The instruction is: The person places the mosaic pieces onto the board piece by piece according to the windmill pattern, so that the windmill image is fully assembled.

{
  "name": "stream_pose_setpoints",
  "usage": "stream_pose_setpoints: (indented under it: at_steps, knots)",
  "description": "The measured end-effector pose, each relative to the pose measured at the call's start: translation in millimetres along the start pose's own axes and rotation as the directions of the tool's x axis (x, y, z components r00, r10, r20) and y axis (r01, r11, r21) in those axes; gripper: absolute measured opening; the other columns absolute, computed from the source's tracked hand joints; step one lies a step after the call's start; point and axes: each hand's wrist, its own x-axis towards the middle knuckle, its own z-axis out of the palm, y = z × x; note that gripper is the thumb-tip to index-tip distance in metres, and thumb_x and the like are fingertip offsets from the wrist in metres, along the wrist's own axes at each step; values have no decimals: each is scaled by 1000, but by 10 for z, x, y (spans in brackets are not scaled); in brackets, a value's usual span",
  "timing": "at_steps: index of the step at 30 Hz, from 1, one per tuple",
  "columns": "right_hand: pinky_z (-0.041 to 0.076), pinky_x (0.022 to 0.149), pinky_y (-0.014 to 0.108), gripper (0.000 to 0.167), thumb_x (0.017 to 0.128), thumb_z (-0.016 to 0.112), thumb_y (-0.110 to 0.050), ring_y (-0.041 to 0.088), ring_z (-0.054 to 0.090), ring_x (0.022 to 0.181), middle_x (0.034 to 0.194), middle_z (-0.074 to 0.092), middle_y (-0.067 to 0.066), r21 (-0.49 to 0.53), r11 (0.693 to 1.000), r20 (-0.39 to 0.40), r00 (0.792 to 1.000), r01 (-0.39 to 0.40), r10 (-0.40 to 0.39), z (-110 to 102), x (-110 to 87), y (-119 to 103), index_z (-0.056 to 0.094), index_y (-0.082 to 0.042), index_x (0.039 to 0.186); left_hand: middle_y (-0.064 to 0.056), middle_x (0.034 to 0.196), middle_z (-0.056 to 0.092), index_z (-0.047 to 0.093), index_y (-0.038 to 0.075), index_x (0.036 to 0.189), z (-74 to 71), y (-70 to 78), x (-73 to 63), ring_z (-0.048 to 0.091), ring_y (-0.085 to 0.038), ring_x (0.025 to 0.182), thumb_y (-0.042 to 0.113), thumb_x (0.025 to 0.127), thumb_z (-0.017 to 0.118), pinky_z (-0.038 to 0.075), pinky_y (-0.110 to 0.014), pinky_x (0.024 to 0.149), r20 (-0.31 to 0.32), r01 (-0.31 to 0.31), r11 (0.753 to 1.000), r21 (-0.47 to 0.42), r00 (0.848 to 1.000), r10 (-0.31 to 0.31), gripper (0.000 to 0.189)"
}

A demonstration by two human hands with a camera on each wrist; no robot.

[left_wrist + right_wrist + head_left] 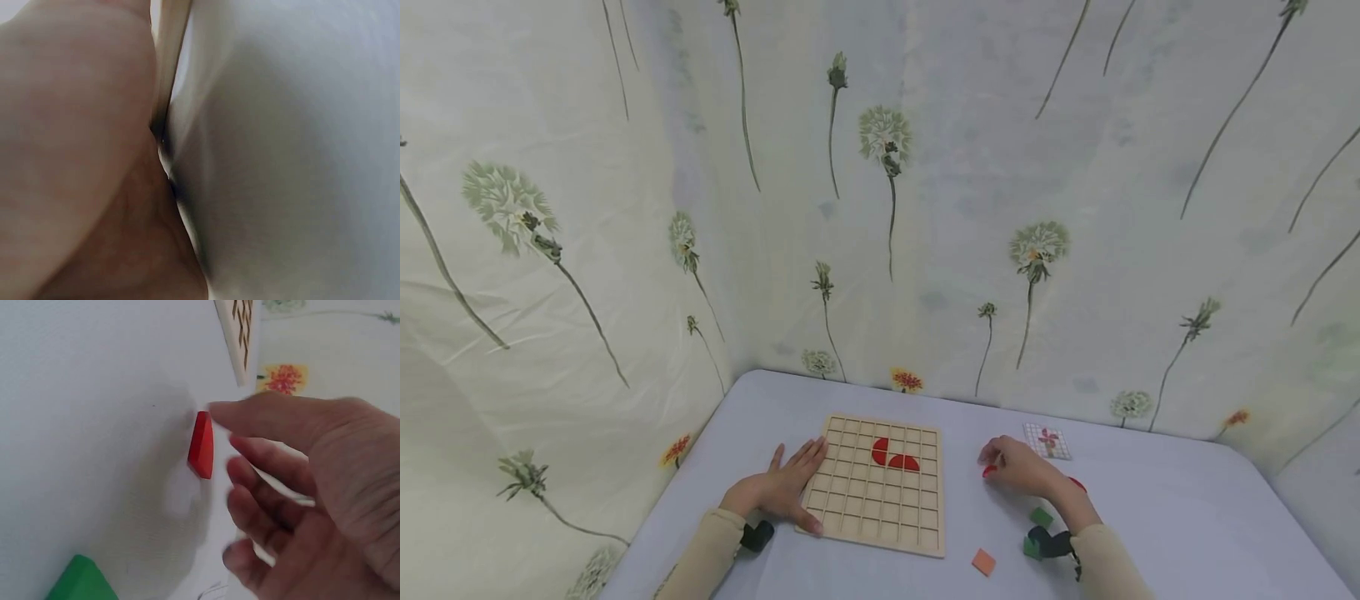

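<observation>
A wooden board (872,508) with a square grid lies on the table, two red curved pieces (904,462) set in its upper cells. My left hand (786,483) rests spread along the board's left side, fingers near its upper left edge and thumb at its lower left corner. In the left wrist view the hand fills one side, beside the board's wooden edge (170,62). To the right of the board, my right hand (1018,467) pinches a red curved piece (202,447) at thumb and fingertips, just over the table. Its other fingers are curled.
A small pattern card (1047,442) with a red figure lies beyond the right hand. Another red piece (1077,483) shows partly behind the right wrist. Nearby are green pieces (1041,517) and an orange square (983,562). A flowered curtain (940,292) hangs behind the table.
</observation>
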Motion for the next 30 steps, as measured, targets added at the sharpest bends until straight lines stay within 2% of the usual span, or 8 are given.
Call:
stream_pose_setpoints:
  at_steps: [5, 9, 18, 30]
  knots:
    - [43, 59, 27, 33, 82, 76, -35, 17, 50, 71, 76, 57, 3, 3, 986, -50, 985, -168, 168, 7, -4, 11, 60, -8, 90, -9, 164, -8, -3, 8, 155, -4, -2, 4, -7, -31, 151, 70, 63, 75, -11, -66, 113, 9, 9, 1000, 3, 1000, -9, 136]
    - [43, 60, 29, 40, 79, 78, -38, 19, 50, 73, 77, 58, 4, -18, 977, -20, 977, -214, 213, 27, -25, 5, 60, -5, 90, -8, 164, -6, -1, 9, 156, -4, 11, 6, -5, -30, 151, 70, 63, 76, -10, -65, 113, 3, 24, 1000, 8, 1000, -24, 135]
    - [55, 75, 34, 22, 81, 75, -9, 16, 56, 80, 87, 64, 2, -18, 998, -38, 998, -58, 57, 80, 5, -2, 67, -6, 101, -10, 164, -5, 0, 8, 156, -9, 38, 5, -4, -31, 151, 68, 63, 77, -9, -66, 113, -5, 22, 1000, -12, 1000, -22, 134]
    - [56, 76, 35, 20, 82, 75, -8, 15, 57, 81, 88, 64, 1, 10, 999, -44, 998, -39, 39, 84, -13, 10, 68, -6, 100, -10, 164, -6, 0, 8, 156, -14, 26, -4, -5, -31, 151, 68, 64, 76, -9, -67, 113, -5, 14, 1000, 3, 1000, -14, 133]
